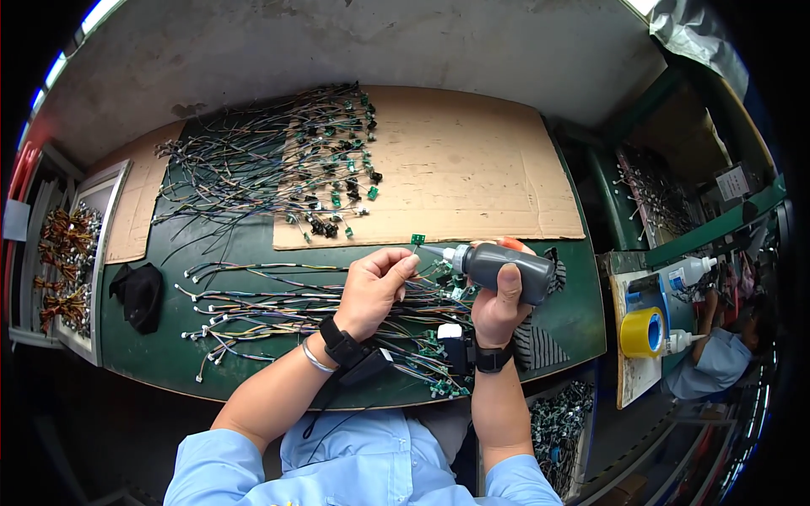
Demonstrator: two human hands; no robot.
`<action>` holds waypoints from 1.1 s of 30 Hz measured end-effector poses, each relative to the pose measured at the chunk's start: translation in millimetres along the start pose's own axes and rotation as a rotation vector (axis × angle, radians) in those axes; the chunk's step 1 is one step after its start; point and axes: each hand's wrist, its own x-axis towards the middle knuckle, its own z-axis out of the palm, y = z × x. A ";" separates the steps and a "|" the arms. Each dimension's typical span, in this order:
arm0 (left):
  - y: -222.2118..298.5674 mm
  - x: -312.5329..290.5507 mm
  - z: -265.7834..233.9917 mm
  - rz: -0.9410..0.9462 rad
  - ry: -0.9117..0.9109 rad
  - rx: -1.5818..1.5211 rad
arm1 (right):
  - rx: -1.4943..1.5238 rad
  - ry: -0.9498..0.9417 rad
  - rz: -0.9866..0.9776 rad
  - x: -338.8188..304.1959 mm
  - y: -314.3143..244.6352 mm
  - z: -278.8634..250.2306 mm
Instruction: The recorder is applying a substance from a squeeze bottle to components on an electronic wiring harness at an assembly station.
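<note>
Between thumb and fingers, my left hand (376,287) pinches a wire lead just under a small green circuit board (418,239). My right hand (499,308) is wrapped round a dark grey squeeze bottle (506,271), tilted with its pale nozzle (439,251) pointing left. The nozzle's tip is at the board's edge; I cannot tell whether they touch. Below both hands, a bundle of multicoloured wire harnesses (278,304) lies across the green table, white connectors to the left and green boards to the right. A black band is on each wrist.
Beyond my hands, a heap of finished-looking wire harnesses (253,169) rests partly on a cardboard sheet (464,169). A black cloth (137,297) lies at left, a striped cloth (540,347) at right. Yellow tape (642,332) sits on a side stand near another person (717,358).
</note>
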 end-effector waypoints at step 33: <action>7.8 7.3 -22.5 -0.333 -0.195 -0.450 | 0.233 0.013 0.155 3.6 -4.4 2.2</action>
